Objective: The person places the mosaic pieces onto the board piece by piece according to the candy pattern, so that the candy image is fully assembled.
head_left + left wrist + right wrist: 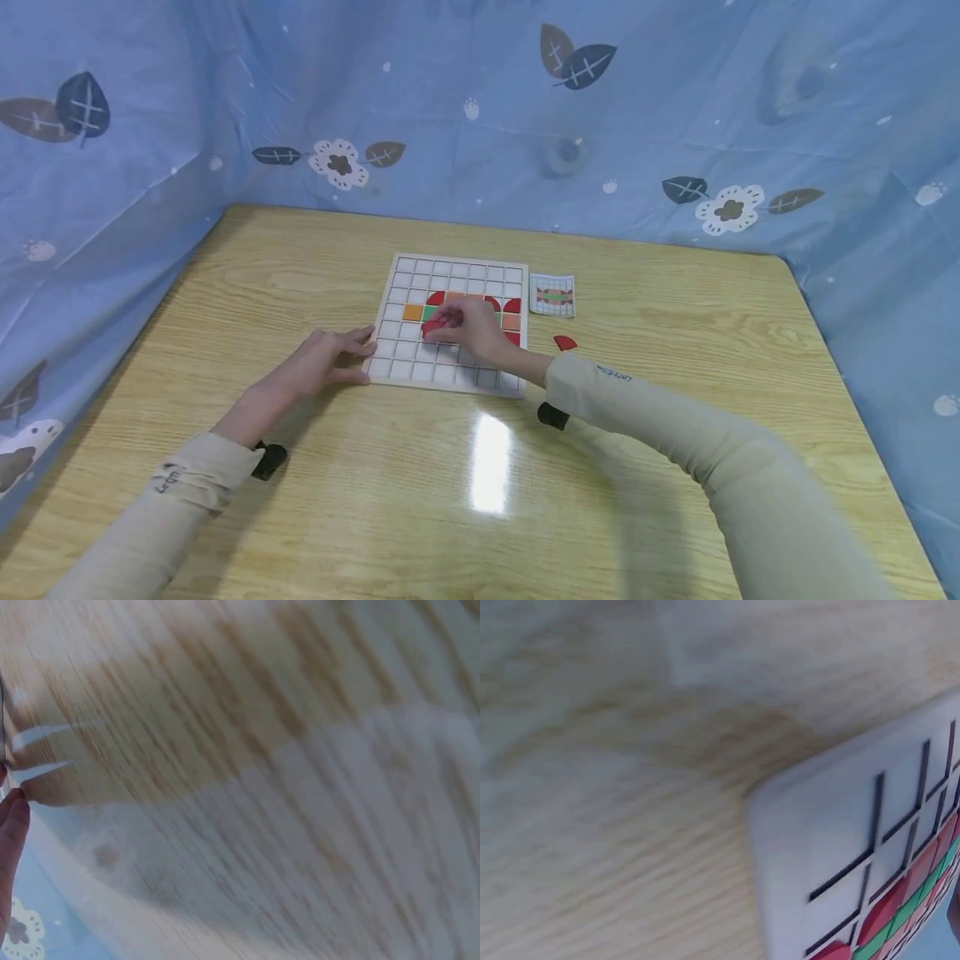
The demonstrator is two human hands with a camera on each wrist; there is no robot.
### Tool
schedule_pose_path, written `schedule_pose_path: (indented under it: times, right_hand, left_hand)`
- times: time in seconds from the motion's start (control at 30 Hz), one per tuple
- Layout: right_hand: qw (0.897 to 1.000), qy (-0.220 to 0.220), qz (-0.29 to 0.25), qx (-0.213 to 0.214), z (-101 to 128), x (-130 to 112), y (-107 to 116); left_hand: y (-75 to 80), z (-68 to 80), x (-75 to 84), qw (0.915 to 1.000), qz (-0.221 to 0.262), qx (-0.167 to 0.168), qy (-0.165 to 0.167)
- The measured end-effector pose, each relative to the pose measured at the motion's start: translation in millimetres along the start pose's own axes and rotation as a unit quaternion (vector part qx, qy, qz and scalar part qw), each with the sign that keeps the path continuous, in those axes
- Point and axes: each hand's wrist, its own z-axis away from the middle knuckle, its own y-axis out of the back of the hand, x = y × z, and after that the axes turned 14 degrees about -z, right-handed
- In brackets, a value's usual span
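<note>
A pale gridded board [401, 350] lies on the table, with red, orange and green pieces across its middle rows. My right hand [480, 329] is over the board, its curled fingers pinching a red piece [432, 327] at the left of the coloured pattern. That hand hides part of the pattern. At the board's left edge, my left hand [327, 360] touches the rim with fingers and thumb spread apart. An orange square [412, 312] sits in a cell left of a green piece [429, 312]. The right wrist view shows a corner of the board [802, 825].
A small printed pattern card [552, 296] lies to the right of the board. Below it is a loose red quarter-circle piece [566, 342]. Blue patterned cloth [480, 108] hangs behind the wooden table [360, 500] and at its sides.
</note>
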Motion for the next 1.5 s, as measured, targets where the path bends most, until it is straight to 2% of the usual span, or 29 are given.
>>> schedule_pose_path:
  times: [0.23, 0.37, 0.57, 0.83, 1.0, 1.2, 1.5]
  right_hand:
    - [1.0, -0.016, 0.017, -0.014, -10.4, 3.2, -8.5]
    - [0.999, -0.02, 0.028, -0.012, -16.8, 4.8, -9.0]
    - [0.999, -0.027, 0.037, -0.029, -26.1, 2.1, -8.3]
    - [0.994, -0.045, 0.083, -0.051, -32.5, -0.5, -11.9]
    - [0.99, -0.034, 0.115, -0.073, -35.8, -1.8, -17.6]
    - [0.986, -0.029, 0.142, -0.078, -36.9, -3.2, -21.1]
    - [0.989, -0.039, 0.127, -0.071, -37.2, -7.2, -28.0]
  left_hand:
    - [0.3, -0.1, 1.4, 1.0, 0.006, -0.006, -0.001]
    - [1.3, 0.4, 1.1, 1.0, 0.004, -0.005, 0.002]
    - [1.7, -0.2, 0.4, 0.9999, 0.008, -0.008, 0.001]
    - [1.6, -2.3, 1.0, 0.9999, 0.006, -0.012, -0.001]
    - [1.9, 0.0, 0.8, 0.9999, 0.001, -0.01, 0.003]
    - [0.9, -0.9, 1.9, 0.9999, 0.0, -0.012, 0.008]
    - [1.7, 0.3, 1.6, 0.9998, 0.008, -0.014, 0.014]
